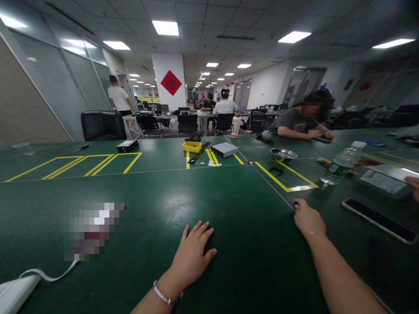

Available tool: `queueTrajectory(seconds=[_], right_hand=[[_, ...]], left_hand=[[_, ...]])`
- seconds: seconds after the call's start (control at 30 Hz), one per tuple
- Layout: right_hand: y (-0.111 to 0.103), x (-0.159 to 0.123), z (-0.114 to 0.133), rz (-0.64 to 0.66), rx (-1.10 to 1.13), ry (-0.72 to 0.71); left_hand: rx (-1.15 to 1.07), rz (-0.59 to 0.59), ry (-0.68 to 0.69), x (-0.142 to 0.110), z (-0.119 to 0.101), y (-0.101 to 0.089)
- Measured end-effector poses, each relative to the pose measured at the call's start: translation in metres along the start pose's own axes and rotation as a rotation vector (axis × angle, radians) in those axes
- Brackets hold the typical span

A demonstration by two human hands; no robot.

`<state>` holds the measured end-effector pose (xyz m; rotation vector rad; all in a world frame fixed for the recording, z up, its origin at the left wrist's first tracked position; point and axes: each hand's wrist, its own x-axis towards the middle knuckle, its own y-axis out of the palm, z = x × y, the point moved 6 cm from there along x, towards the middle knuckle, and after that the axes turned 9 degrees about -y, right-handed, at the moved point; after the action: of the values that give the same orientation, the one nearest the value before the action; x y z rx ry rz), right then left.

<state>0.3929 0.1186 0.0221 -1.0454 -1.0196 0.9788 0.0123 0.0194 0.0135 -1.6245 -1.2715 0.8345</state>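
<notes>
My left hand (193, 255) lies palm down on the green tabletop (153, 270), its fingers stretched out and spread, with nothing in it. My right hand (309, 220) rests farther right, beside the seam in the tabletop. Its fingers are curled together; a small dark edge shows at the fingertips, but I cannot make out what it is. To the right of that hand lies a phone (379, 220) with a dark screen. Left of my left hand is a blurred-out flat object (94, 231), with a white cable (54, 278) running to a white block (18, 292).
Farther back stand a yellow tray (192, 146), a grey box (224, 150), a metal bowl (283, 153) and a water bottle (342, 163). At the right edge a hand (414, 187) touches a silver-grey device (386, 179). A person (294, 122) leans on the table's far side.
</notes>
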Motion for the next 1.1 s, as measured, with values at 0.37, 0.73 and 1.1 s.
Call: queueTrajectory(seconds=[0.37,0.73,1.1], right_hand=[[-0.012,-0.089,0.180,-0.062,0.292,-0.848],[-0.005,-0.156,0.252,0.013,0.340,-1.230],[-0.002,-0.006,0.027,-0.148,-0.129,-0.159]], left_hand=[[-0.255,-0.094,-0.126,0.003,0.000,-0.014],[-0.446,-0.046,-0.067,0.007,-0.004,-0.014],[-0.642,-0.054,-0.166,0.006,0.007,-0.013]])
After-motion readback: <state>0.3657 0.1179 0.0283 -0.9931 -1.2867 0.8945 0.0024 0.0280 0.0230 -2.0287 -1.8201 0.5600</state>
